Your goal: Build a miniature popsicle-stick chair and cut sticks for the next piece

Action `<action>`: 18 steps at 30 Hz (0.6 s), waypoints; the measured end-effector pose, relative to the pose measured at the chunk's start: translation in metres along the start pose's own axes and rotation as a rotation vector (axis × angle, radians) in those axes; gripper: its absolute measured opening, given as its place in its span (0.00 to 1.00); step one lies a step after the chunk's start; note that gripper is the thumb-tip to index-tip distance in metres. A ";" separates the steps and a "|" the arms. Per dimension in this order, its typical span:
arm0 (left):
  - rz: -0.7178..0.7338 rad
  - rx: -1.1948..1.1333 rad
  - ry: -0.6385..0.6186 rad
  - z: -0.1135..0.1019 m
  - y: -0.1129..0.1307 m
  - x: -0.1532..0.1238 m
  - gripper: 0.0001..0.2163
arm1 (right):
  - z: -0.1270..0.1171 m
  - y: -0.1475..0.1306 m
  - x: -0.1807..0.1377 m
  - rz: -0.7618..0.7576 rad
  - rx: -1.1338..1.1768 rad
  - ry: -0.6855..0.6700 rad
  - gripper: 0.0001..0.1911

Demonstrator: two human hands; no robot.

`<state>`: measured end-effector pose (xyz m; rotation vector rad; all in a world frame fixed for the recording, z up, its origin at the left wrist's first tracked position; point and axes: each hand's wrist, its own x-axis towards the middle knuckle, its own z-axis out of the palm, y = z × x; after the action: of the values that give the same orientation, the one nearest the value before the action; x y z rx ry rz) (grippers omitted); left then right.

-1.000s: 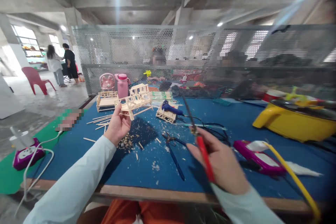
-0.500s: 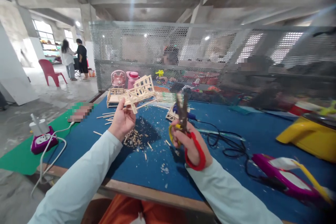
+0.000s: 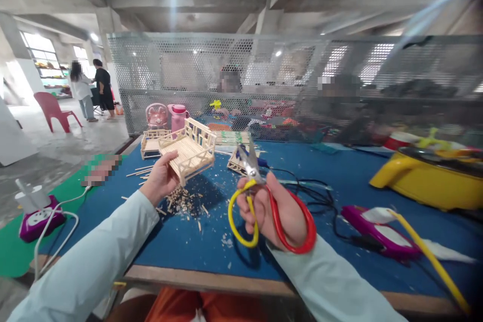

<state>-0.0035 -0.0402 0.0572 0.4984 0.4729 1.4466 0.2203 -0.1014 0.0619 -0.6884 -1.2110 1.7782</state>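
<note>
My left hand (image 3: pixel 161 181) grips the near left edge of a small wooden stick model (image 3: pixel 190 151), which has a slatted floor and railings. It is held tilted above the table. In my right hand (image 3: pixel 264 211) is a pair of scissors (image 3: pixel 249 163) with one yellow and one red handle loop, blades pointing up and away. The blades are apart from the model. Below my left hand lies a heap of wood scraps (image 3: pixel 184 200). Behind it stands another stick-built piece (image 3: pixel 151 145), and a third stick piece (image 3: pixel 236 162) rests beyond the scissors.
Loose sticks (image 3: pixel 139 171) lie left of the scraps. A blue-handled tool with a black cable (image 3: pixel 320 193), a purple power strip (image 3: pixel 381 234) and a yellow pot (image 3: pixel 433 178) occupy the right. A pink bottle (image 3: pixel 178 119) stands before the perforated metal screen (image 3: pixel 181 70). Two people stand far left.
The stick model has turned so its slatted floor faces me. My right hand has rotated the scissors, their handle loops now spread toward me. The view has shifted slightly right.
</note>
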 end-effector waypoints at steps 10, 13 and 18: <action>0.031 0.008 0.138 -0.005 -0.005 -0.005 0.15 | 0.011 0.036 -0.041 0.299 0.272 -0.122 0.28; 0.045 -0.018 0.157 -0.003 -0.007 -0.006 0.15 | 0.016 0.040 -0.047 0.366 0.324 -0.181 0.30; 0.048 -0.090 0.122 -0.004 -0.006 -0.004 0.14 | 0.032 0.043 -0.050 0.410 0.406 -0.226 0.34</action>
<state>-0.0011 -0.0444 0.0505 0.3524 0.4932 1.5433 0.2039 -0.1664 0.0331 -0.5292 -0.8414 2.4098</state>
